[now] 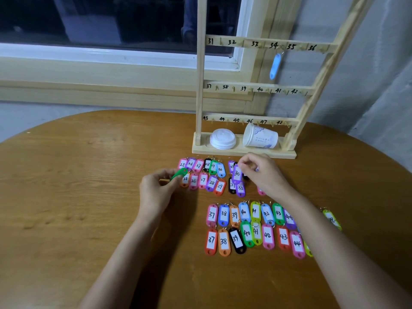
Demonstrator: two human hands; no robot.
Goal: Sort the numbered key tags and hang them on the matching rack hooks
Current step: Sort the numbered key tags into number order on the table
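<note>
- On the bench [66, 197], just in front of the rack [200, 85], key tags [223, 241] lie flat in sorted rows, numbers up.
- Upper cluster, near the rack base: two rows, 25–30 and 25–29. Right of them two 31s and a 32, partly hidden.
- Lower cluster, nearer the person: two rows, each 37–44. More tags run under the right forearm, numbers unreadable.
- Right hand [263, 172]: fingertips pinched on the ring end of a purple tag [237, 173] marked 30. It overlaps the 31/32 tags; can't tell if it is clear of the bench.
- Left hand [156, 188]: thumb and fingers clamped on a green tag [179, 173], tilted, number not visible, at the left end of the 25 rows, over the orange 25.
- Yellow-green tag [332, 219] lies apart, on the far right side of the right forearm.
- Rack: upright wooden frame at the bench's far side, three rails marked 31–36, 37–42, 43–48, a small hook by each number.
- Light-blue tag [275, 65] hangs from the hook by 34, edge-on, number unreadable.
- Rack base: stack of white lids [223, 138] at left, white paper cup [259, 137] on its side at right, both under the 43–48 rail.
- Behind: window [100, 18] with dark glass and pale frame.
</note>
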